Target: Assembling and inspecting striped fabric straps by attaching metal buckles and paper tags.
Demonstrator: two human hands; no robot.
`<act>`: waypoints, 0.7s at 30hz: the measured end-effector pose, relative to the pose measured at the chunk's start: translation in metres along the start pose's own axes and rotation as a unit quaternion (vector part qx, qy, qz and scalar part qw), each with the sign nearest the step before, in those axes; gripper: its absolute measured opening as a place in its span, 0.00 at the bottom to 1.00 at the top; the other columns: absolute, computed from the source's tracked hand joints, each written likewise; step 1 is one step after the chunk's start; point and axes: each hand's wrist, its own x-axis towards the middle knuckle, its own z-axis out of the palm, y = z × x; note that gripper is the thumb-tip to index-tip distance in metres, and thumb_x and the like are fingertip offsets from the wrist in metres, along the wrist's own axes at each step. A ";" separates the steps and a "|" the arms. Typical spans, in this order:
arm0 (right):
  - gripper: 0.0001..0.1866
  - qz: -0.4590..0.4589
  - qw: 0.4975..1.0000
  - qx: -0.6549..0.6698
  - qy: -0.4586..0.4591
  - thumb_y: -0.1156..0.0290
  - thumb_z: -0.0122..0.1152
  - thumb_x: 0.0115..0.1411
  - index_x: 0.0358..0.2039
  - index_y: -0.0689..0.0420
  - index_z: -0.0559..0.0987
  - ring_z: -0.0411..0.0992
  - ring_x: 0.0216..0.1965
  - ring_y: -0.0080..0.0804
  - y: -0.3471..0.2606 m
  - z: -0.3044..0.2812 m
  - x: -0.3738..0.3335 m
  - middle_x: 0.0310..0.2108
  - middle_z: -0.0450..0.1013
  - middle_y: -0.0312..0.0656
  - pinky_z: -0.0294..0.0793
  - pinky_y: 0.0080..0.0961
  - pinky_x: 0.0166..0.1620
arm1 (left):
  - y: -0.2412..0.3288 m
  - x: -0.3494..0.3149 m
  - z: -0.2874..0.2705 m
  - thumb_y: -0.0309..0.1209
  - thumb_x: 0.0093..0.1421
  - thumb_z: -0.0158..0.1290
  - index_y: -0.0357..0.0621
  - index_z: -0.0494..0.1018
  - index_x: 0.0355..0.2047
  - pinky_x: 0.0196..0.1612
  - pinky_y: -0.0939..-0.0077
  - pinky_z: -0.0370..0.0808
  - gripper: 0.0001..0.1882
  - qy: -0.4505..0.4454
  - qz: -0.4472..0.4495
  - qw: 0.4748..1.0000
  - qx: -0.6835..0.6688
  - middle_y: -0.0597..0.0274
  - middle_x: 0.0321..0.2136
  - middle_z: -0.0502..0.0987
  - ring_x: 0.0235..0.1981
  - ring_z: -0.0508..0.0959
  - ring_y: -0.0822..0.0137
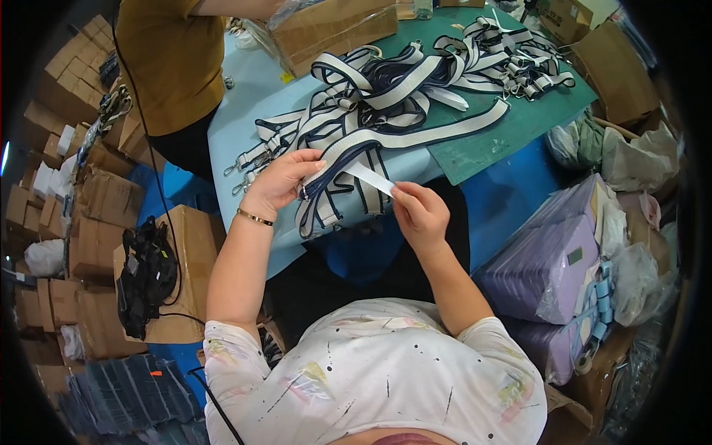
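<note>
My left hand [280,180] grips a white and navy striped strap [335,157] near its folded end, at the front edge of the light blue table [252,89]. A thin gold bracelet sits on that wrist. My right hand [420,212] pinches the lower end of a white paper strip [368,178] that runs from the strap toward it. Behind my hands lies a big heap of the same striped straps [400,85] with metal clips, spread over the table and a green cutting mat [519,126].
A person in a mustard top [167,59] stands at the table's far left beside an open cardboard box [334,26]. Cardboard boxes [96,208] are stacked on my left, one carrying a black device [144,274]. Purple wrapped packs [545,267] and plastic bags lie at my right.
</note>
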 end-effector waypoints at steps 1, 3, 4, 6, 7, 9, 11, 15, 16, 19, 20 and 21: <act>0.13 0.005 1.000 0.007 0.004 0.81 0.66 0.43 0.31 0.55 0.80 0.73 0.25 0.33 -0.003 0.008 0.004 0.31 0.76 0.40 0.72 0.23 0.27 | -0.002 0.000 0.001 0.26 0.59 0.53 0.35 0.69 0.46 0.33 0.87 0.75 0.15 0.002 0.001 1.000 -0.002 0.64 0.34 0.77 0.31 0.77 0.79; 0.11 0.021 1.000 0.018 0.005 0.82 0.66 0.44 0.30 0.55 0.80 0.74 0.26 0.33 -0.014 0.021 0.011 0.30 0.77 0.40 0.73 0.22 0.28 | -0.007 0.001 0.000 0.25 0.60 0.52 0.36 0.68 0.46 0.36 0.83 0.76 0.15 0.006 0.040 0.999 0.004 0.63 0.36 0.77 0.33 0.78 0.76; 0.11 0.017 1.000 0.017 0.013 0.82 0.66 0.43 0.30 0.55 0.80 0.74 0.25 0.33 -0.016 0.027 0.012 0.30 0.77 0.40 0.73 0.22 0.28 | -0.004 0.002 -0.001 0.26 0.59 0.54 0.37 0.65 0.47 0.36 0.81 0.75 0.17 -0.006 0.049 0.998 0.042 0.62 0.36 0.76 0.34 0.77 0.75; 0.11 0.017 0.999 0.014 0.023 0.81 0.66 0.43 0.29 0.55 0.80 0.74 0.25 0.33 -0.017 0.033 0.012 0.30 0.77 0.39 0.73 0.22 0.28 | -0.008 0.000 0.006 0.26 0.58 0.55 0.37 0.64 0.48 0.36 0.80 0.75 0.19 0.046 0.055 0.997 0.041 0.61 0.36 0.76 0.33 0.77 0.74; 0.11 0.017 0.999 0.017 0.021 0.81 0.66 0.43 0.29 0.55 0.80 0.74 0.25 0.33 -0.016 0.035 0.013 0.30 0.77 0.39 0.73 0.22 0.28 | -0.010 -0.001 0.008 0.26 0.57 0.55 0.36 0.62 0.48 0.35 0.80 0.75 0.20 0.101 0.060 0.992 0.037 0.60 0.36 0.75 0.33 0.77 0.74; 0.11 0.015 0.999 -0.004 0.034 0.78 0.66 0.43 0.29 0.53 0.79 0.72 0.24 0.31 -0.014 0.037 0.017 0.30 0.76 0.35 0.70 0.23 0.26 | -0.018 -0.001 0.010 0.26 0.54 0.60 0.35 0.56 0.51 0.31 0.81 0.73 0.29 0.123 0.075 0.989 -0.008 0.54 0.36 0.75 0.32 0.76 0.71; 0.11 0.007 0.999 -0.005 0.035 0.78 0.66 0.43 0.29 0.53 0.79 0.72 0.23 0.31 -0.012 0.036 0.019 0.30 0.76 0.34 0.70 0.23 0.26 | -0.024 -0.003 0.010 0.25 0.54 0.60 0.36 0.51 0.54 0.35 0.79 0.75 0.33 0.123 0.077 0.989 -0.033 0.53 0.38 0.75 0.36 0.76 0.68; 0.11 -0.013 0.999 0.006 0.032 0.78 0.66 0.42 0.29 0.53 0.79 0.72 0.23 0.30 -0.013 0.036 0.017 0.30 0.76 0.34 0.70 0.22 0.26 | -0.033 -0.003 0.008 0.25 0.56 0.57 0.34 0.60 0.51 0.41 0.76 0.77 0.24 0.070 0.069 0.989 -0.112 0.56 0.40 0.75 0.38 0.78 0.70; 0.11 -0.016 0.999 0.007 0.029 0.78 0.66 0.42 0.30 0.53 0.80 0.72 0.23 0.29 -0.014 0.036 0.016 0.30 0.76 0.34 0.70 0.22 0.26 | -0.034 -0.005 0.008 0.25 0.57 0.56 0.34 0.64 0.49 0.40 0.77 0.77 0.20 0.030 0.054 0.989 -0.137 0.58 0.39 0.76 0.38 0.78 0.71; 0.11 -0.027 0.999 0.020 0.023 0.79 0.66 0.42 0.29 0.54 0.80 0.72 0.23 0.28 -0.019 0.032 0.021 0.30 0.77 0.34 0.69 0.22 0.26 | -0.032 -0.009 0.007 0.26 0.59 0.54 0.34 0.70 0.44 0.40 0.79 0.76 0.14 -0.001 0.047 0.986 -0.159 0.60 0.37 0.78 0.37 0.78 0.72; 0.11 -0.026 0.999 0.021 0.023 0.79 0.66 0.42 0.29 0.54 0.80 0.72 0.23 0.28 -0.021 0.031 0.023 0.30 0.77 0.34 0.69 0.22 0.26 | -0.031 -0.010 0.007 0.26 0.59 0.53 0.34 0.73 0.42 0.40 0.80 0.76 0.12 0.007 0.054 0.986 -0.155 0.60 0.36 0.78 0.36 0.78 0.73; 0.11 -0.044 0.998 0.035 0.014 0.79 0.66 0.42 0.30 0.54 0.80 0.72 0.23 0.28 -0.022 0.031 0.027 0.31 0.77 0.34 0.69 0.22 0.26 | -0.025 -0.013 0.006 0.25 0.59 0.54 0.34 0.74 0.41 0.40 0.81 0.76 0.11 0.030 0.089 0.990 -0.102 0.60 0.36 0.78 0.36 0.78 0.73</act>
